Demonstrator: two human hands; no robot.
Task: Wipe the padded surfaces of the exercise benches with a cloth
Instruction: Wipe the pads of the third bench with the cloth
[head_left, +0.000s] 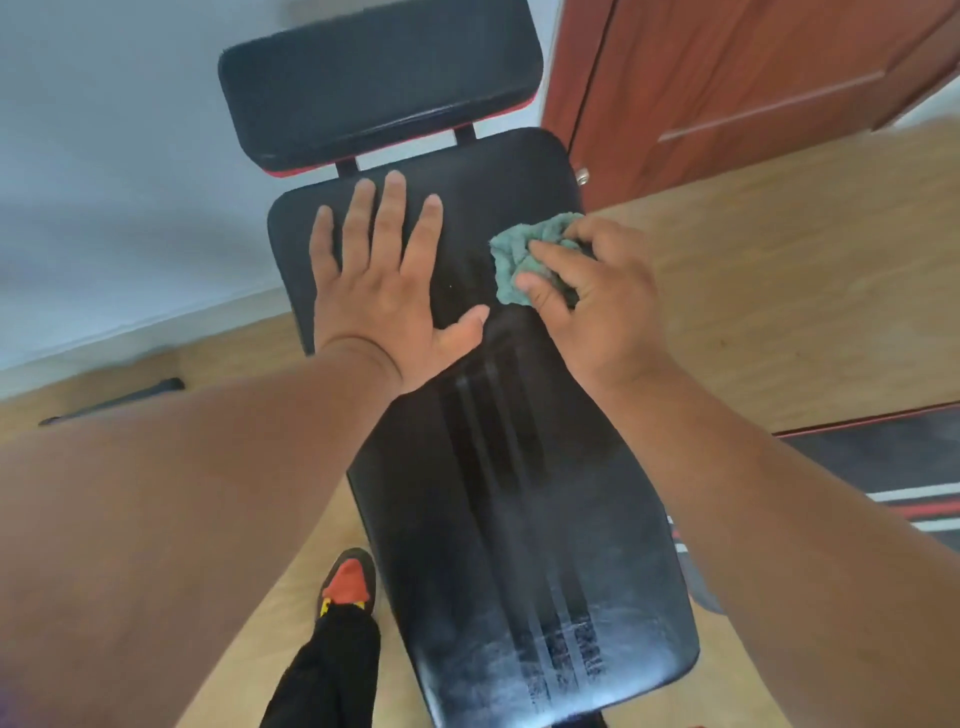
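Note:
A black padded bench runs away from me, its long pad dusty with pale streaks near my end. A separate black pad with red trim sits beyond it. My left hand lies flat on the far part of the long pad, fingers spread, holding nothing. My right hand presses a crumpled teal cloth against the pad near its right edge, just right of my left hand.
A brown wooden door stands at the back right and a pale wall at the left. The floor is light wood. A second black pad with red and white stripes lies at the right. My shoe is left of the bench.

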